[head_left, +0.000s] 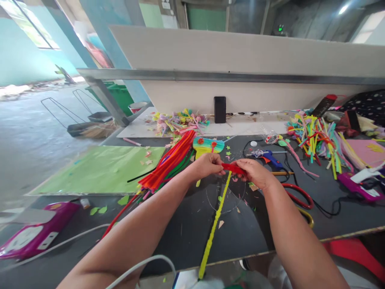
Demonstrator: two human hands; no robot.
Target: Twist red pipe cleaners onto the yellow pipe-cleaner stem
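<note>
Between my two hands is a short, red, fuzzy strip (233, 168) that looks like pipe cleaner. My left hand (212, 164) pinches its left end with closed fingers. The fingers of my right hand (252, 171) are closed on its right end. A long yellow-green fuzzy stick (215, 226) slants down from just under the strip past the table's front edge; whether it is joined to the strip I cannot tell. Just beyond my left hand lies a blue and yellow fuzzy piece (207, 145) with red flower shapes. A bundle of red pipe cleaners (170, 162) rests left of it.
A blue glue gun (270, 158) and red-handled scissors (300, 196) lie to the right. Coloured pipe-cleaner scraps (315, 136) are piled behind them. A black phone (219, 109) leans at the back. Purple power strips (39, 228) and a green sheet (96, 168) are on the left.
</note>
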